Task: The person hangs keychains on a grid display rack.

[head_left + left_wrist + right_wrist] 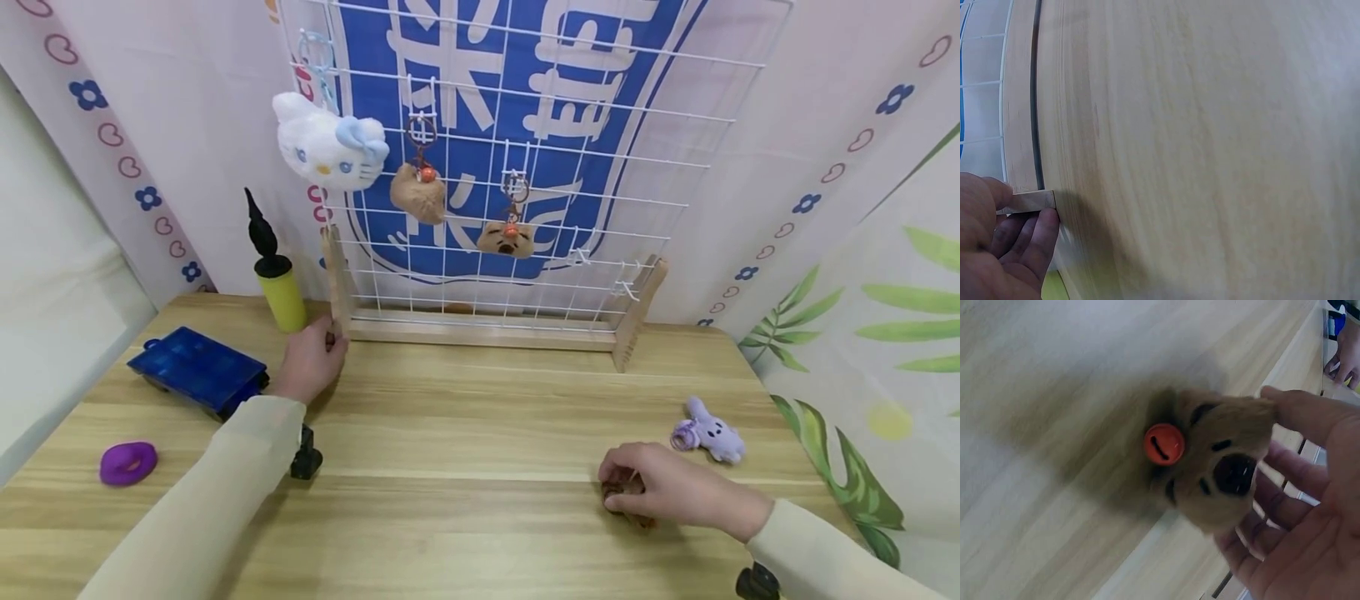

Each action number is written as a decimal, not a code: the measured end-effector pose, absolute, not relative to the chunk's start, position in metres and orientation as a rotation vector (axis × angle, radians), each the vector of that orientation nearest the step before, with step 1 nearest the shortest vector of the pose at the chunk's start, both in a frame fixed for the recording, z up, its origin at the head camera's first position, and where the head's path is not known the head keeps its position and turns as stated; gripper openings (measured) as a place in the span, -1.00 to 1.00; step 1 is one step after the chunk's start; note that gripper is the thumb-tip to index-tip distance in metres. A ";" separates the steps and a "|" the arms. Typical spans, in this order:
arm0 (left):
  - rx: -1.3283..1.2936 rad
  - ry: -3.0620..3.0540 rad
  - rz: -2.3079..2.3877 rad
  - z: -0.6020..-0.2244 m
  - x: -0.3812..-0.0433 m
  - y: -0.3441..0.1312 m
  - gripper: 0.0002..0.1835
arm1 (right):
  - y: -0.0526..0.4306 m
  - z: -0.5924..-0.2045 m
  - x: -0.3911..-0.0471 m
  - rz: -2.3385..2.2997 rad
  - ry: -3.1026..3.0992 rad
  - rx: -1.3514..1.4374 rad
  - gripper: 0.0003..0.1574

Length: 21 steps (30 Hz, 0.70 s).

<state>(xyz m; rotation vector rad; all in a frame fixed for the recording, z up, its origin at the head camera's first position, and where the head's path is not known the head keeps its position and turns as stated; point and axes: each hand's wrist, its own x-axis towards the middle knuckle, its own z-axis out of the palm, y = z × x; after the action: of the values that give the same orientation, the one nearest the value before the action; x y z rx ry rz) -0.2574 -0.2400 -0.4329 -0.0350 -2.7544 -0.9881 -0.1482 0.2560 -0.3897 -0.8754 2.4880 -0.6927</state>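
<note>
At the rack's left end my left hand [311,362] pinches the edge of the wooden foot [1038,200], thumb on one side and fingers on the other. My right hand [656,483] holds a small brown plush bear keychain [1210,509] low over the table at the front right. In the right wrist view its dark nose and an orange bell [1164,444] show, with thumb and fingertips around its edge. From the white wire grid rack [480,337] hang a white plush cat head [326,150], a tan plush [418,196] and a bear-faced plush [506,242].
A lilac plush keychain [718,436] lies just beyond my right hand. On the left are a blue cart-like box [198,367], a yellow hand pump [283,302] and a purple ring [142,461]. White hooks [624,288] stick out from the rack's lower right.
</note>
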 end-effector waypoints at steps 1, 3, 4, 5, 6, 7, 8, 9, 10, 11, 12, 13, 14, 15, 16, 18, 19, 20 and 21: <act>-0.032 -2.758 -0.991 -0.433 -0.257 -0.240 -0.73 | 0.255 -0.390 -0.147 -0.666 2.492 -0.878 -0.83; -0.029 -2.765 -0.993 -0.432 -0.257 -0.240 -0.72 | 0.254 -0.391 -0.146 -0.623 2.510 -0.876 -0.84; -0.029 -2.767 -0.991 -0.432 -0.257 -0.240 -0.72 | 0.253 -0.391 -0.145 -0.606 2.521 -0.881 -0.84; -0.030 -2.769 -0.989 -0.432 -0.257 -0.240 -0.72 | 0.253 -0.392 -0.144 -0.587 2.534 -0.891 -0.83; -0.030 -2.770 -0.987 -0.432 -0.256 -0.240 -0.72 | 0.253 -0.392 -0.144 -0.572 2.545 -0.884 -0.82; -0.032 -2.769 -0.988 -0.432 -0.256 -0.240 -0.72 | 0.252 -0.393 -0.143 -0.556 2.554 -0.878 -0.81; -0.035 -2.767 -0.987 -0.432 -0.256 -0.240 -0.72 | 0.252 -0.394 -0.143 -0.544 2.559 -0.867 -0.80; -0.039 -2.763 -0.984 -0.432 -0.256 -0.240 -0.72 | 0.252 -0.395 -0.143 -0.525 2.569 -0.869 -0.79; -0.041 -2.760 -0.983 -0.432 -0.256 -0.240 -0.73 | 0.251 -0.395 -0.142 -0.511 2.574 -0.859 -0.77; -0.041 -2.757 -0.980 -0.432 -0.256 -0.240 -0.74 | 0.251 -0.396 -0.142 -0.495 2.577 -0.849 -0.76; -0.040 -2.755 -0.977 -0.432 -0.256 -0.240 -0.75 | 0.251 -0.397 -0.142 -0.485 2.578 -0.835 -0.76; -0.039 -2.755 -0.975 -0.432 -0.255 -0.240 -0.77 | 0.250 -0.398 -0.142 -0.477 2.580 -0.828 -0.75; -0.037 -2.755 -0.971 -0.432 -0.255 -0.240 -0.78 | 0.250 -0.398 -0.142 -0.472 2.584 -0.824 -0.75; -0.036 -2.757 -0.970 -0.432 -0.255 -0.240 -0.79 | 0.251 -0.399 -0.142 -0.468 2.587 -0.820 -0.75; -0.032 -2.759 -0.969 -0.432 -0.255 -0.240 -0.80 | 0.251 -0.400 -0.143 -0.469 2.585 -0.811 -0.75; -0.030 -2.761 -0.969 -0.432 -0.254 -0.239 -0.82 | 0.251 -0.400 -0.143 -0.478 2.586 -0.804 -0.76; -0.032 -2.762 -0.970 -0.432 -0.254 -0.239 -0.82 | 0.251 -0.400 -0.143 -0.481 2.587 -0.802 -0.76; -0.031 -2.759 -0.970 -0.432 -0.254 -0.239 -0.83 | 0.251 -0.401 -0.144 -0.488 2.586 -0.802 -0.77; -0.032 -2.756 -0.970 -0.432 -0.254 -0.239 -0.84 | 0.251 -0.401 -0.144 -0.492 2.587 -0.805 -0.77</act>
<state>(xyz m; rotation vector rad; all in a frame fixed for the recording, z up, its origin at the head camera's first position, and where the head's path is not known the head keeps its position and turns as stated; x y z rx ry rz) -0.2544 -0.2394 -0.4315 -0.0323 -2.7559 -0.9702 -0.1440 0.2510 -0.4007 -0.8047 2.5866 -0.4917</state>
